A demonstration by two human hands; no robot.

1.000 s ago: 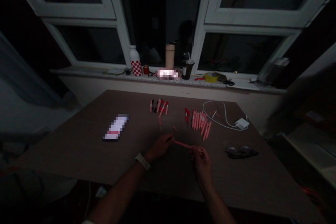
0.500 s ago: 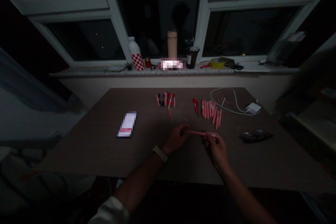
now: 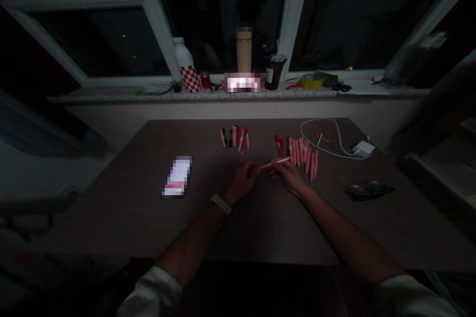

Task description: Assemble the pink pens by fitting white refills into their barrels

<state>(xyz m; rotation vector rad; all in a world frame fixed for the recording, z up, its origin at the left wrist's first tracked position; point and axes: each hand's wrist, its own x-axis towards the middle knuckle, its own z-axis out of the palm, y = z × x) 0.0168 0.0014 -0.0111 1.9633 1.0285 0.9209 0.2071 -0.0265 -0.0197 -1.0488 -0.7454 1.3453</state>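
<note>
Over the middle of the table, a slim pink pen (image 3: 283,160) spans the gap between my two hands. My left hand (image 3: 242,178), with a watch on its wrist, is closed around the thin left end. My right hand (image 3: 290,176) pinches the thicker, shiny part, whose right end points at a row of pink pens (image 3: 307,153). Beside that row lie red pen parts (image 3: 278,143). Farther back on the left is a group of pink, red and black pen parts (image 3: 238,136). A small pink piece (image 3: 241,156) lies just beyond my left hand.
A phone (image 3: 177,177) lies lit at left on the table (image 3: 148,228). To the right are glasses (image 3: 369,189) and a white charger (image 3: 363,148) with a looped cable. A checkered bottle (image 3: 188,67), a tumbler (image 3: 244,52), a drink cup (image 3: 274,73) and yellow tape (image 3: 311,81) stand on the windowsill.
Both hands have moved toward the back of the table, the right one also leftward, closer to the left. The pen is now tilted up to the right. The head view has shifted slightly.
</note>
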